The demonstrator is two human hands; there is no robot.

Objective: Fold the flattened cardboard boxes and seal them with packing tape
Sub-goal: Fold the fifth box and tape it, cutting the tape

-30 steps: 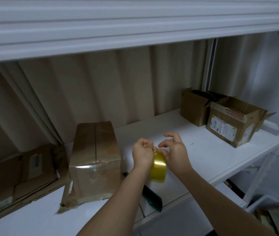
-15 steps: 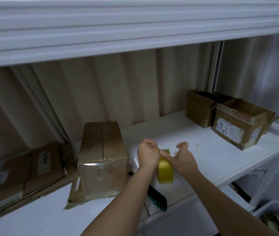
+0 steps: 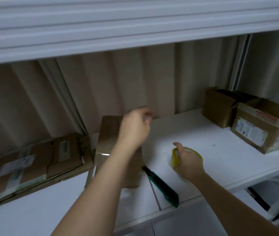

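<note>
A: The box on the shelf, how will it handle?

B: Light, I'd judge, and stiff along its edges but ready to give in the middle of a panel. It stands upright with its flaps closed, so it looks empty or near it. I'd take it by two opposite corners or press flat on top; a squeeze on the sides would likely bow them.

A: And the tape roll?

B: Small, light, hard-rimmed. The free end is the tricky part: thin, clingy, prone to stick to itself. Best pinched at its very tip and kept taut.

A: What does the box look like?

B: Plain brown card, taller than wide, a seam running up the top, a glossy band of tape across the front upper edge. The bottom edge looks ragged at the left corner.

A: Who holds what?

B: The right hand has its fingers curled over the yellow roll, just right of the box. The left hand is raised over the box's top; it is blurred, fingers seem curled as if pinching tape, but I cannot tell.

A: Anything else?

B: A green knife lies beside the box's base. Flattened boxes lie stacked to the left; two open boxes sit far right.
</note>
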